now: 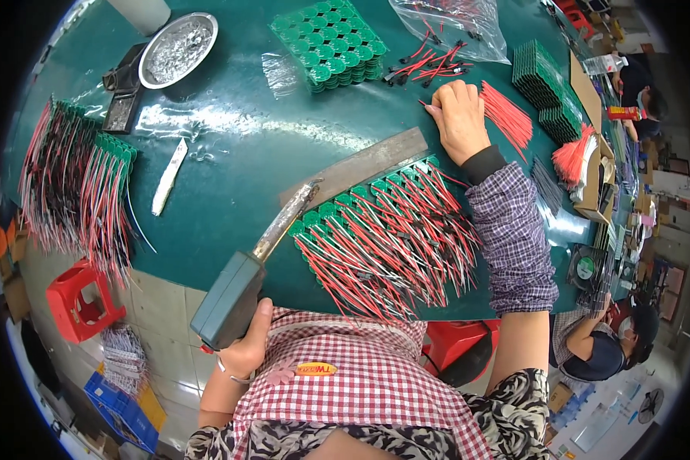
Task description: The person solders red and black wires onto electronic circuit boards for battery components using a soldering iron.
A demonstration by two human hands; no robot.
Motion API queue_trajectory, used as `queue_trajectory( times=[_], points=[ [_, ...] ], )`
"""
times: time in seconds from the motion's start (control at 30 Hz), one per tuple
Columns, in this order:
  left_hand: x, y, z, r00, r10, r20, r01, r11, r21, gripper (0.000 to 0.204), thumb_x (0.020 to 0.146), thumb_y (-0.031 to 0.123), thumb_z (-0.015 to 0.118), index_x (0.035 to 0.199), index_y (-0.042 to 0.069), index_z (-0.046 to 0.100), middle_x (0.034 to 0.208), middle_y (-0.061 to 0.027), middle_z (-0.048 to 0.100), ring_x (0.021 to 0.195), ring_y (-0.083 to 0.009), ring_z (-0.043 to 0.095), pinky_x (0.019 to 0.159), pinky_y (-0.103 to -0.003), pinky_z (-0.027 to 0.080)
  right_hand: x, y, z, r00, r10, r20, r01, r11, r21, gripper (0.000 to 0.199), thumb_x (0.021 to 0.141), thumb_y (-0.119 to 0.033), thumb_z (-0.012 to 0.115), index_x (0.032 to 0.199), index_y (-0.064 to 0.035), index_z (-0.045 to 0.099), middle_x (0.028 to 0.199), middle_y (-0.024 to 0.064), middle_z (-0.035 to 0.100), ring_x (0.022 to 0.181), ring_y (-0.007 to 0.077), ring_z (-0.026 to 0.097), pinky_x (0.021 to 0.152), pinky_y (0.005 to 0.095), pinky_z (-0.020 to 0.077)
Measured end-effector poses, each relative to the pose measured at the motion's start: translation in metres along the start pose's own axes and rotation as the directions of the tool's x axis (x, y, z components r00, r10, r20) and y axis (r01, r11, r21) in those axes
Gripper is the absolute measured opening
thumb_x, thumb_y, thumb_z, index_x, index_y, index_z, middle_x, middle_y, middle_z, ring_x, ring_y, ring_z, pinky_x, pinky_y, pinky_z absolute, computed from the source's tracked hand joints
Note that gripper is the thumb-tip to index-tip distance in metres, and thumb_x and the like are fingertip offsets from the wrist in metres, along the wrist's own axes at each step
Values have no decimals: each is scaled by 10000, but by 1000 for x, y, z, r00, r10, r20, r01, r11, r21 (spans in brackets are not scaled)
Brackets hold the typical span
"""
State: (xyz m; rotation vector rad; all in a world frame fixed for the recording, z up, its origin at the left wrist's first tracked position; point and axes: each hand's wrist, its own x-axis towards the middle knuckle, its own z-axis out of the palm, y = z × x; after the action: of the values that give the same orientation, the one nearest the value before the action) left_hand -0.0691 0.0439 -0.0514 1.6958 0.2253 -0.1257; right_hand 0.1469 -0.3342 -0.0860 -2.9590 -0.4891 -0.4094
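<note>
My left hand (247, 345) is wrapped round the handle of a grey-green soldering gun (234, 295). Its long metal barrel points up and right, with the tip over a flat metal bar (368, 163). Along the bar's near side lies a panel of round green circuit boards (333, 211), and many red, white and black wires (391, 249) trail from it toward me. Beyond the bar's right end, my right hand (458, 115) is closed in a pinch; a short red wire end pokes out by the thumb. A bundle of red wires (507, 119) lies beside that hand.
Wired boards (80, 184) lie at the left, near a white-wrapped blade-shaped tool (169, 178) and a metal bowl (178, 50). Stacked green boards (330, 46) and a plastic bag (456, 27) are at the back. More board stacks (546, 88) and a cardboard box (596, 188) stand right. Other people work there.
</note>
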Motion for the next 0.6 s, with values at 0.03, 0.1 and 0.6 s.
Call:
queue_trajectory(
  times=[0.03,0.1,0.6],
  points=[
    [0,-2,0,1000,-2,-2,2,1000,-1,378,861,-61,673,1232,-83,607,1192,-183,667,1085,-246,650,924,-337,513,-2,-1,-1,1000,-16,-3,16,1000,4,135,905,-115,654,981,-56,559,962,115,547,916,329,533,776,443,435],
    [-3,-8,-2,997,76,-33,-75,997,30,354,843,-58,704,1190,-65,635,1069,-119,680,817,-152,636,705,-286,523,-4,-19,-12,996,86,11,-86,978,188,123,911,-79,633,991,-40,548,938,138,556,881,344,557,751,439,451],
    [-7,-10,-9,969,246,-38,-232,948,217,264,774,-3,768,1025,-58,705,921,-143,727,764,-217,714,693,-302,560,-63,-189,-36,991,90,-98,-25,853,521,253,729,124,692,945,-3,661,849,128,634,768,294,632,658,380,514]
  ],
)
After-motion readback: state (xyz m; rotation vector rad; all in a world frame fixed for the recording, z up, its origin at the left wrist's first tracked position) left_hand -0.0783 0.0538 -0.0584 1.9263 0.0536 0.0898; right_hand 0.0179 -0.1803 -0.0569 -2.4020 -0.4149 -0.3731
